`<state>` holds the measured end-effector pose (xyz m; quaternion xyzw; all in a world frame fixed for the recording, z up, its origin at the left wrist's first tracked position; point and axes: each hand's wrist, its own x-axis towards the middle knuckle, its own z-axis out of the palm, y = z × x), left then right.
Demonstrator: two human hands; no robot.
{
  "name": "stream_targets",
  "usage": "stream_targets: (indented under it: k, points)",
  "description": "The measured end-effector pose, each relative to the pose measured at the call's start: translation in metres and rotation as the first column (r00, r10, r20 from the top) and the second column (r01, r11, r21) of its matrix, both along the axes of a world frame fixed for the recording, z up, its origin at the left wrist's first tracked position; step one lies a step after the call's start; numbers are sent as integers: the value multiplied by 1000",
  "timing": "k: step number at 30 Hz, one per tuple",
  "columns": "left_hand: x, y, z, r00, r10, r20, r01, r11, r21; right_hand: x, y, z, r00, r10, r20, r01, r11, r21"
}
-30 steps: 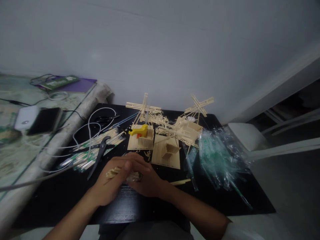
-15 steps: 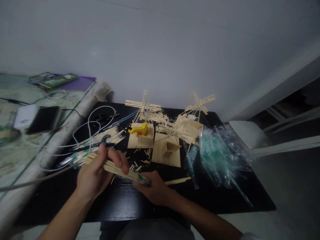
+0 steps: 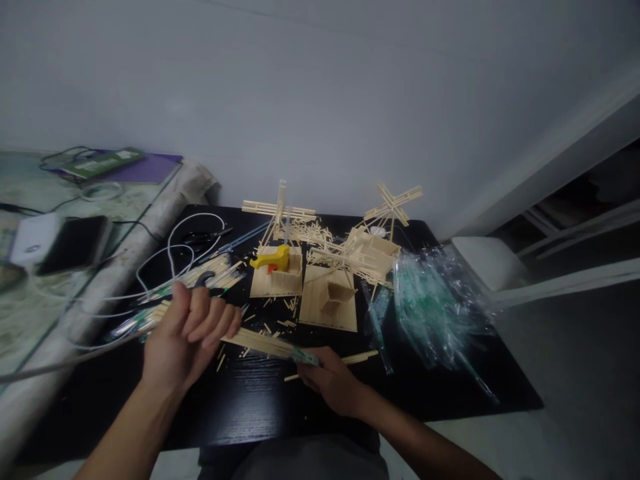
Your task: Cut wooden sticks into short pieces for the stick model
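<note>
A bundle of thin wooden sticks (image 3: 263, 343) runs between my hands above the front of the black table. My left hand (image 3: 187, 330) is closed around its left part, thumb on top. At the right end my right hand (image 3: 333, 380) grips a clear plastic wrapper (image 3: 304, 356) with green print, which covers that end of the sticks. Short cut sticks (image 3: 270, 327) lie scattered just beyond the bundle. Past my left fingers are a dark curved-handled tool (image 3: 203, 279) and several wrapped stick packs (image 3: 135, 323).
A yellow glue gun (image 3: 273, 259) rests on a wooden base with a stick model (image 3: 279, 210). Another base with a small box (image 3: 337, 297) stands beside it. Crumpled plastic wrappers (image 3: 435, 313) pile up at right. A white cable (image 3: 170, 247) loops at left.
My right hand has moved right, away from my left, with the wrapper end. More of the bundle shows between them. My left hand has shifted slightly left, its fingers curled tighter.
</note>
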<state>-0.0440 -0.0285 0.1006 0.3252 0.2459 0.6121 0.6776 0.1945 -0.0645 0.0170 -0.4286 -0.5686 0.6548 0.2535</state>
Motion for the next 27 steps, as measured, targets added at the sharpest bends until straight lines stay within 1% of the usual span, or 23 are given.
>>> stream_targets:
  k: [5, 8, 11, 13, 15, 16, 18, 20, 22, 24, 26, 27]
  points:
    - [-7, 2, 2, 1000, -10, -1, 10, 999, 30, 11, -4, 1, 998, -56, 2, 56, 997, -54]
    - [-14, 4, 6, 1000, 26, -17, -25, 999, 41, 21, -7, 2, 993, -119, 10, 120, 989, -83]
    - [-20, 5, 8, 999, 31, -43, -28, 997, 76, 37, -8, 1, 970, -245, 13, 244, 962, -121]
    - [-19, 5, 6, 998, 27, -61, -22, 996, 83, 50, -8, 1, 933, -358, 21, 358, 924, -133]
    - [-14, 3, 0, 995, 29, -95, -24, 998, 55, 67, -4, 3, 883, -467, 40, 469, 875, -123]
    - [-10, 2, -5, 992, 32, -121, -28, 999, 37, 77, -1, 5, 856, -513, 54, 516, 850, -102]
    - [-1, -2, -16, 982, 8, -191, -4, 1000, 21, 99, 7, 13, 780, -620, 82, 624, 782, -18]
    - [8, -6, -27, 959, -12, -283, 11, 1000, -3, 124, 19, 24, 677, -730, 89, 727, 683, 76]
    - [16, -10, -38, 930, -21, -366, 11, 999, -31, 150, 34, 33, 587, -797, 141, 775, 604, 186]
    - [20, -14, -47, 902, -32, -431, 8, 998, -58, 175, 49, 38, 504, -832, 231, 765, 554, 330]
    - [23, -16, -54, 874, -43, -484, 10, 997, -71, 197, 62, 38, 429, -847, 313, 701, 531, 476]
    - [23, -18, -57, 860, -42, -509, 7, 998, -70, 206, 68, 36, 394, -845, 361, 656, 534, 534]
